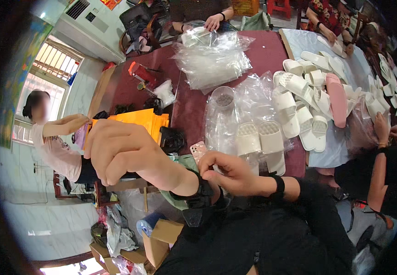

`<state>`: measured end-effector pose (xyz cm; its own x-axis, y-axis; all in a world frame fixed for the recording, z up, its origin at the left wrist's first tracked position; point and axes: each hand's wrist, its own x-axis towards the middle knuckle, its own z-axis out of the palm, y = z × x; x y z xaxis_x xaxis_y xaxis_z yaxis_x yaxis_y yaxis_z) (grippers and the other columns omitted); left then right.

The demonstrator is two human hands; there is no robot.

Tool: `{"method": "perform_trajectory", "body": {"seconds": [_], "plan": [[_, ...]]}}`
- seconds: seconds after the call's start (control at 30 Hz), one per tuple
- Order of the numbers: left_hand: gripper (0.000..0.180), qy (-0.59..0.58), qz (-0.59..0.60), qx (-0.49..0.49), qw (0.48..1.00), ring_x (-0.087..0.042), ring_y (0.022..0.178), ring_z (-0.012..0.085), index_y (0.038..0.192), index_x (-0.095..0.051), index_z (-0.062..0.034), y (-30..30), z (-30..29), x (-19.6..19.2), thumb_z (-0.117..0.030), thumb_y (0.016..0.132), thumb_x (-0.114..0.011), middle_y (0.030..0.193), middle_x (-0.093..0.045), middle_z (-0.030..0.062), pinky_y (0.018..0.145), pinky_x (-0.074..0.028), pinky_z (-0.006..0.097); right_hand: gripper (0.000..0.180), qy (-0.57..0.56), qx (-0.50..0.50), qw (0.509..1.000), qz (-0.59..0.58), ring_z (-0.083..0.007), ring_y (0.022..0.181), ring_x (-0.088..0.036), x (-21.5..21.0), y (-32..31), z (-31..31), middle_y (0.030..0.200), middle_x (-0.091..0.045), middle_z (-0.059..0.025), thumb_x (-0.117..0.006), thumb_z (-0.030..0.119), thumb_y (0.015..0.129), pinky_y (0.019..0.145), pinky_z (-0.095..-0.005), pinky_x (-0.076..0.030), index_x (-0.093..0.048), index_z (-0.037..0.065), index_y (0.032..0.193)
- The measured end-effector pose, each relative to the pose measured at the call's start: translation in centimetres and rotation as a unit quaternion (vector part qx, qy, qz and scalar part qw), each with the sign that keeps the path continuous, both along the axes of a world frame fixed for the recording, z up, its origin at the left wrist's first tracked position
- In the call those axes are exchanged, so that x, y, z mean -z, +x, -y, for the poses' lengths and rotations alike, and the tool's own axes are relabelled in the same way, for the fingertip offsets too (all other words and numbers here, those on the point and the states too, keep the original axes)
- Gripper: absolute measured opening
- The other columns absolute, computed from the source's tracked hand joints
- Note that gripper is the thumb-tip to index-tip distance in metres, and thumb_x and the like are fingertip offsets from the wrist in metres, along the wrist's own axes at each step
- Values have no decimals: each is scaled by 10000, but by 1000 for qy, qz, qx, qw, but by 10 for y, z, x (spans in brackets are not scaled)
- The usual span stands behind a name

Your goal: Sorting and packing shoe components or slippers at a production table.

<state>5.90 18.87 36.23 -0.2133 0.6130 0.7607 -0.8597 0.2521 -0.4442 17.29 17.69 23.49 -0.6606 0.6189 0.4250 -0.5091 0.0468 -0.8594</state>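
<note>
My left hand [120,151] reaches out to the left with its fingers curled into a loose fist, nothing visible in them. A black wrist strap [203,190] with a dark device circles that wrist. At the strap's upper edge, my right hand [230,174] pinches with thumb and forefinger, its palm turned toward the left wrist. Just beyond the right hand lies a phone in a pink case [198,149], partly covered. A pair of white slippers [260,137] rests on clear plastic bags [253,98] ahead of my right hand.
White slippers [304,89] and a pink slipper [335,98] are heaped at right. An orange stack [139,121], a clear tub [224,98] and a red-lidded jar [141,71] share the dark red table [189,110]. Co-workers handle slippers and bags around it; another person stands left.
</note>
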Motion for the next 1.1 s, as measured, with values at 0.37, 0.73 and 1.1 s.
{"method": "perform_trajectory", "body": {"seconds": [0.37, 0.73, 1.1], "plan": [[264, -317, -686, -267, 597, -546, 820, 158, 939, -541, -38, -32, -23, 173, -292, 896, -484, 868, -582, 63, 739, -430, 285, 243, 333, 181, 807, 454, -346, 776, -562, 127, 70, -59, 795, -576, -169, -628, 193, 736, 674, -417, -445, -543, 27, 892], [616, -70, -932, -347, -81, -586, 785, 374, 1138, -468, 20, 34, 54, 402, -395, 717, -643, 858, -606, 210, 673, -463, 450, 672, 237, 229, 557, 762, -296, 861, -559, 247, 173, -53, 951, -539, -120, -707, 340, 653, 661, -398, -495, -410, -17, 1139], [151, -445, -831, -236, 236, -588, 567, 205, 984, -446, -13, 40, 1, 329, -131, 915, -382, 654, -536, 117, 493, -497, 329, 168, 88, 315, 763, 558, -431, 705, -549, 206, 205, -90, 717, -569, -235, -515, 142, 778, 617, -484, -423, -458, 25, 883]]}}
